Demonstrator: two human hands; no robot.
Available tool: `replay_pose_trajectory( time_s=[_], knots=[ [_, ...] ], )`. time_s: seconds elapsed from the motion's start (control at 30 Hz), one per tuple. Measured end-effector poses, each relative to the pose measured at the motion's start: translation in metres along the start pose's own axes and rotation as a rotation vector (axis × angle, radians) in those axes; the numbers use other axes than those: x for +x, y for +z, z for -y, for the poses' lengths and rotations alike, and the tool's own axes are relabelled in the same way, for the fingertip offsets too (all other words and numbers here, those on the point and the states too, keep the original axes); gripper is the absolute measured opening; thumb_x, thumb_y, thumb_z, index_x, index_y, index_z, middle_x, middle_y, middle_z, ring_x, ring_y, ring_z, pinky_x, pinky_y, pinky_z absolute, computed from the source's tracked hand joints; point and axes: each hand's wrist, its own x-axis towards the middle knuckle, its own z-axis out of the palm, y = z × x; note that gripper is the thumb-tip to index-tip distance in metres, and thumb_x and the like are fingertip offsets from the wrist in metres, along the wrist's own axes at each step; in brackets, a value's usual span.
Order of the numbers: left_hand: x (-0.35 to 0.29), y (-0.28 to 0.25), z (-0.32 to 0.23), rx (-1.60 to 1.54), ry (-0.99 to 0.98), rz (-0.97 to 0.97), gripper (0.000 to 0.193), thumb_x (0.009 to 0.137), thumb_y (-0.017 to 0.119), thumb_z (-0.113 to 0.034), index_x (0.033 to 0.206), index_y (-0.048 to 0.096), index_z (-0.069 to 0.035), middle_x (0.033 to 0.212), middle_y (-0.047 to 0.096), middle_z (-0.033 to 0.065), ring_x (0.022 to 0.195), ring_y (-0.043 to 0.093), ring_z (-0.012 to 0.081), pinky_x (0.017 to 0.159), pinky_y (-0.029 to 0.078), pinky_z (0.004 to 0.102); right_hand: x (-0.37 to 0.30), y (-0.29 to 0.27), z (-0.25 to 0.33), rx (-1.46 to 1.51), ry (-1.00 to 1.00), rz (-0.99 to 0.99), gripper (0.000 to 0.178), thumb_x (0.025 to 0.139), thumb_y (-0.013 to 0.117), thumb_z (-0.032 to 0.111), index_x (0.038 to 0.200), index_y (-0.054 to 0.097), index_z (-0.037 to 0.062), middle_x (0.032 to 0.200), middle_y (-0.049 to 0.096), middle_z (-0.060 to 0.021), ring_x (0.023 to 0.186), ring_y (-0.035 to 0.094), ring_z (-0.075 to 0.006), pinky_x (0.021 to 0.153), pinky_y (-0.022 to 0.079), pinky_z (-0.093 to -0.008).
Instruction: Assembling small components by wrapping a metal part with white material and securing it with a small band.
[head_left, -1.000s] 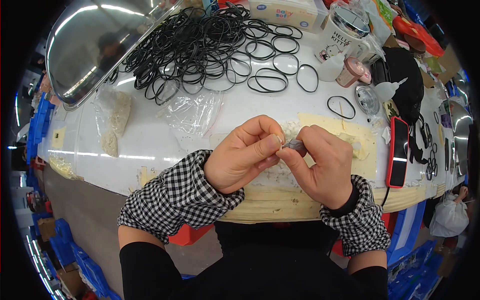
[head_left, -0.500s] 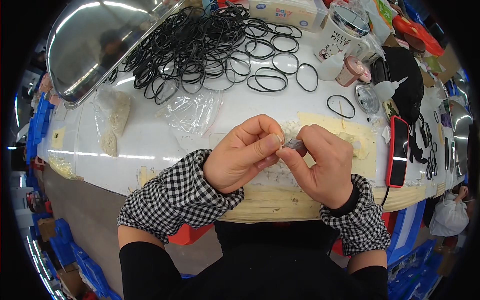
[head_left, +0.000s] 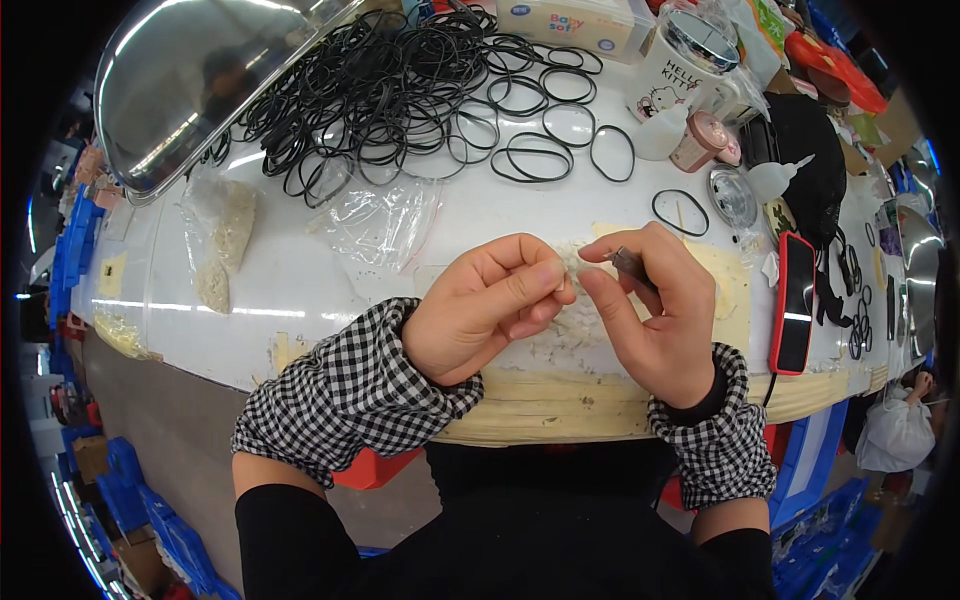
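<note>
Two hands meeting over the near edge of the white desk [head_left: 300, 290], both in black-and-white checked cuffs. Left hand [head_left: 485, 310] curled, thumb and forefinger pressed together on something too small to make out. Right hand [head_left: 655, 310] pinching slim grey metal tweezers [head_left: 630, 265], tips aimed at the left fingertips. Directly beneath, a scatter of tiny pale off-white pieces [head_left: 570, 325] on the desk (partly hidden by the fingers). Farther back, a tangled heap of black rubber rings [head_left: 400, 90]; crumpled clear plastic bag [head_left: 375, 220] just left of the hands; red-cased phone [head_left: 795, 300] to the right.
</note>
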Motion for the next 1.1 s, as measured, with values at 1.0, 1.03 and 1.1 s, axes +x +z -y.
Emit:
replay_pose_trajectory(
  time_s=[1.0,1.03,1.1],
  knots=[
    [0.0050,-0.0079,-0.0050,0.041,-0.013,0.141,0.009,0.094,0.052,-0.012,0.094,0.052,-0.003,0.076,0.056,0.0018,0.058,0.039,0.0037,0.051,0.031,0.0161,-0.0020,-0.0054,-0.0037,-0.354,-0.168,0.076,0.035,0.077,0.071,0.035,0.066,0.051,0.0082,0.057,0.049,-0.0006,0.046,0.050,-0.0159,0.040,0.035,-0.0274],
    [0.0051,-0.0081,-0.0055,0.050,-0.011,0.145,0.009,0.094,0.052,-0.012,0.094,0.052,-0.003,0.076,0.056,0.0020,0.058,0.039,0.0038,0.051,0.031,0.0162,-0.0021,-0.0056,-0.0036,-0.354,-0.171,0.077,0.035,0.077,0.071,0.035,0.066,0.051,0.0083,0.057,0.049,-0.0005,0.045,0.050,-0.0158,0.040,0.035,-0.0274],
    [0.0054,-0.0087,-0.0059,0.060,-0.019,0.151,0.009,0.094,0.052,-0.012,0.094,0.052,-0.003,0.076,0.056,0.0022,0.058,0.039,0.0038,0.051,0.031,0.0163,-0.0026,-0.0057,-0.0038,-0.357,-0.176,0.083,0.035,0.077,0.070,0.036,0.066,0.051,0.0084,0.056,0.048,-0.0003,0.045,0.049,-0.0155,0.039,0.035,-0.0273]
  ],
)
